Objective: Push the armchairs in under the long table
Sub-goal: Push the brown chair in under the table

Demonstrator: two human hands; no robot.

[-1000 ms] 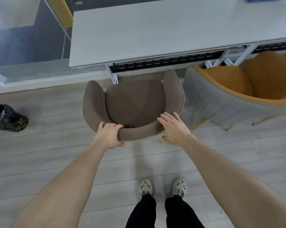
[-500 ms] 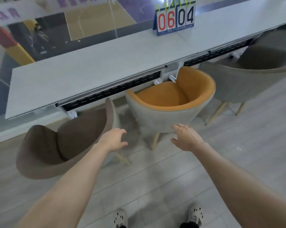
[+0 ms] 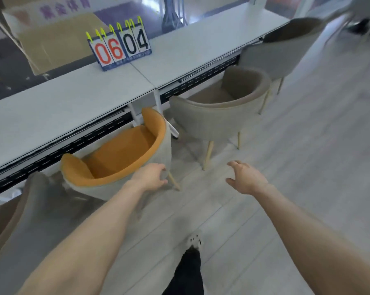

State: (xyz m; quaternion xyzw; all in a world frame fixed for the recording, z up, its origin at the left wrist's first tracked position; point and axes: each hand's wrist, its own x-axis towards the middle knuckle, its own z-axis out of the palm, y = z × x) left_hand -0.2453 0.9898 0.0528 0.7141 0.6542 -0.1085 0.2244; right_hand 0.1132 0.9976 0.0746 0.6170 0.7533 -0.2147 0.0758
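A long white table (image 3: pixel 52 116) runs from lower left to upper right. An orange-lined grey armchair (image 3: pixel 116 158) sits with its seat partly under the table edge. My left hand (image 3: pixel 152 176) hovers at the right end of its back, fingers curled, holding nothing. My right hand (image 3: pixel 246 178) is spread in the air over the floor, apart from any chair. To the right stands a beige armchair (image 3: pixel 220 116), turned away from the table. A grey armchair (image 3: pixel 286 45) stands further along. The brown armchair (image 3: pixel 9 220) shows blurred at the lower left.
A flip scoreboard (image 3: pixel 119 50) reading 06 04 stands on the table by the glass wall. White table legs (image 3: pixel 145 111) come down between the orange and beige chairs. Pale plank floor (image 3: pixel 307 167) stretches to the right. My shoe (image 3: pixel 194 239) is below.
My hands have left the brown armchair and I have turned right along the table. The orange chair now lies under my left hand, and the beige and grey chairs have come into view.
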